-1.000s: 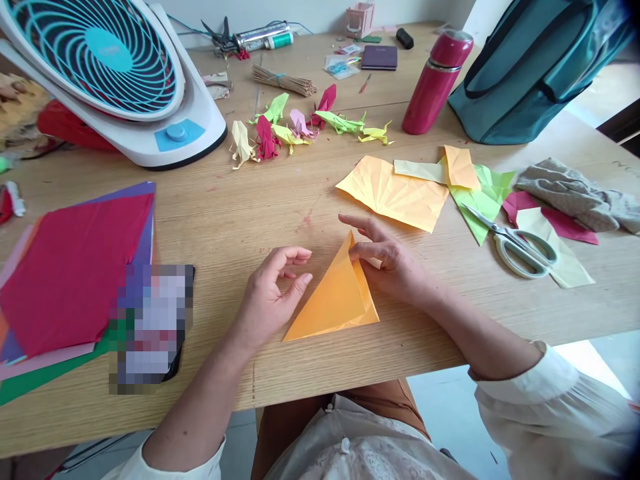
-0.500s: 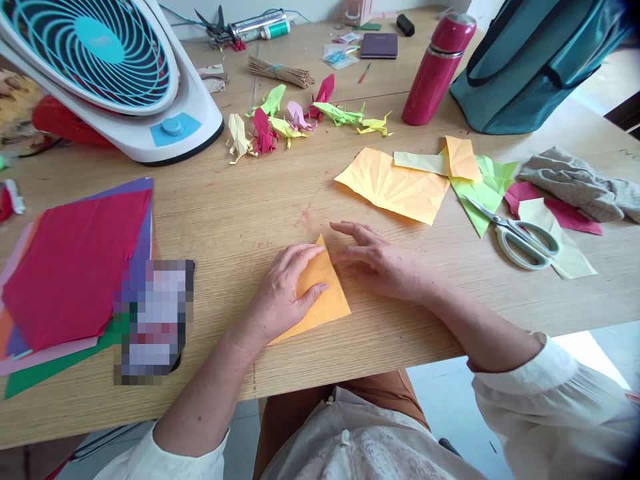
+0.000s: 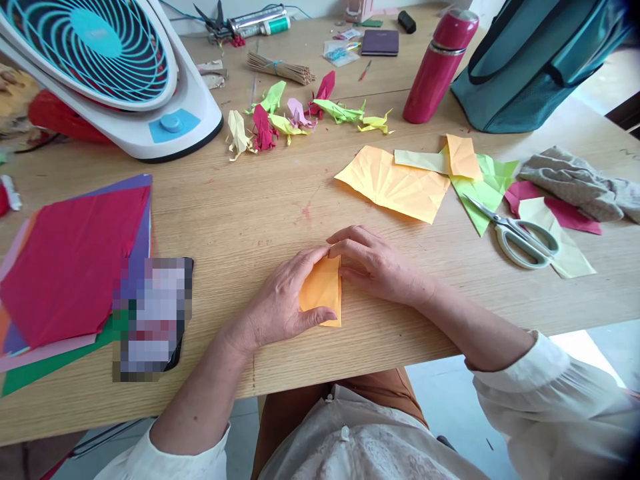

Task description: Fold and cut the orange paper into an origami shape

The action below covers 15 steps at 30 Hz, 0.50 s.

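Note:
A folded sheet of orange paper (image 3: 323, 291) lies on the table close to its front edge, under both hands. My left hand (image 3: 285, 293) curves over its left side, with the thumb pressing the lower part and the fingertips at the upper edge. At the upper right corner, my right hand (image 3: 373, 263) pinches the paper, fingers bent together and meeting the left fingertips. The paper's left part and top edge are hidden beneath the fingers.
Coloured paper sheets (image 3: 75, 260) and a blurred phone (image 3: 155, 320) lie left, below a fan (image 3: 185, 127). Folded paper insects (image 3: 263, 130) stand behind. Right are creased orange paper (image 3: 395, 183), scissors (image 3: 525, 243), a grey cloth (image 3: 575, 180), a red flask (image 3: 440, 73) and a teal bag (image 3: 520, 80).
The orange paper has turned and its right edge now stands nearly upright in view. My right hand has moved left onto its corner, and the left thumb has slid lower right.

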Each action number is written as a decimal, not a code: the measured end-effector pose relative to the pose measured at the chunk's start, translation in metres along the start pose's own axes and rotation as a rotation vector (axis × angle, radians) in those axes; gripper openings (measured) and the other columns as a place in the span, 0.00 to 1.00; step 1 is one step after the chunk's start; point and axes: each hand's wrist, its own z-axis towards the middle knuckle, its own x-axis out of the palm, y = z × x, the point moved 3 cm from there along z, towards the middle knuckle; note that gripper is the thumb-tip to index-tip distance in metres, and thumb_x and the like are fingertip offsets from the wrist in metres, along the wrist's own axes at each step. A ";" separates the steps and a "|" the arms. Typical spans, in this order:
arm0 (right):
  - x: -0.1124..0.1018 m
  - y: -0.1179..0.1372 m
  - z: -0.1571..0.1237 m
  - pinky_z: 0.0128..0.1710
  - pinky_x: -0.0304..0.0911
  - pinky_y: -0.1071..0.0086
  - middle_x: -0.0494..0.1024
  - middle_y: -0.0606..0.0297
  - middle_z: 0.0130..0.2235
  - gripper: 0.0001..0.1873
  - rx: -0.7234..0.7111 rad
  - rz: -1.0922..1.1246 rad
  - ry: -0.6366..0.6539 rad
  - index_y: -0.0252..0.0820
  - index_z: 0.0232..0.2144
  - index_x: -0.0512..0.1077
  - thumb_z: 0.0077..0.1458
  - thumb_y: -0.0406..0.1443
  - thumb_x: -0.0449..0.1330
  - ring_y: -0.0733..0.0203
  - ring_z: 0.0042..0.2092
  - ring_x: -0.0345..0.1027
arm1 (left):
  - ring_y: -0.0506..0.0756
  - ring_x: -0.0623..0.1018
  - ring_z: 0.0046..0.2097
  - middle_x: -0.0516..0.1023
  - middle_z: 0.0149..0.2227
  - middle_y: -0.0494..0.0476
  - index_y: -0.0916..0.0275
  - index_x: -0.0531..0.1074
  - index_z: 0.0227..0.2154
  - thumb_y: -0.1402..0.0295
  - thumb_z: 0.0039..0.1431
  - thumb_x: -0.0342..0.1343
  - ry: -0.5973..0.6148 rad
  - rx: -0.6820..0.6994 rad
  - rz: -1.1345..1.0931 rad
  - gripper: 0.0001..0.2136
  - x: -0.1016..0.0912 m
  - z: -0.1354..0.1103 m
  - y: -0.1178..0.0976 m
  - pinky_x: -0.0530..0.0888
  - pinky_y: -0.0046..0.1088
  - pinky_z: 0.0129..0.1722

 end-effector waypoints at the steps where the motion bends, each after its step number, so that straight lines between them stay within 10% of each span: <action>1: 0.000 0.000 0.000 0.52 0.68 0.55 0.73 0.51 0.52 0.11 -0.008 0.006 0.009 0.42 0.48 0.70 0.63 0.29 0.59 0.50 0.52 0.68 | 0.65 0.69 0.65 0.67 0.65 0.68 0.60 0.54 0.68 0.38 0.59 0.54 0.006 0.000 -0.001 0.42 0.000 0.000 -0.001 0.67 0.45 0.65; 8: 0.000 0.003 0.001 0.45 0.67 0.58 0.77 0.54 0.43 0.08 -0.141 -0.108 -0.014 0.39 0.43 0.73 0.68 0.32 0.54 0.54 0.42 0.71 | 0.68 0.66 0.68 0.61 0.70 0.67 0.53 0.42 0.72 0.42 0.44 0.70 0.120 0.008 0.166 0.59 0.001 -0.004 -0.003 0.66 0.50 0.66; 15: -0.012 0.011 -0.001 0.42 0.65 0.62 0.79 0.54 0.41 0.10 -0.237 -0.278 0.039 0.38 0.39 0.73 0.69 0.31 0.51 0.55 0.41 0.70 | 0.61 0.70 0.66 0.73 0.63 0.60 0.58 0.64 0.64 0.82 0.61 0.52 -0.023 0.142 0.350 0.28 -0.008 -0.010 -0.006 0.68 0.46 0.62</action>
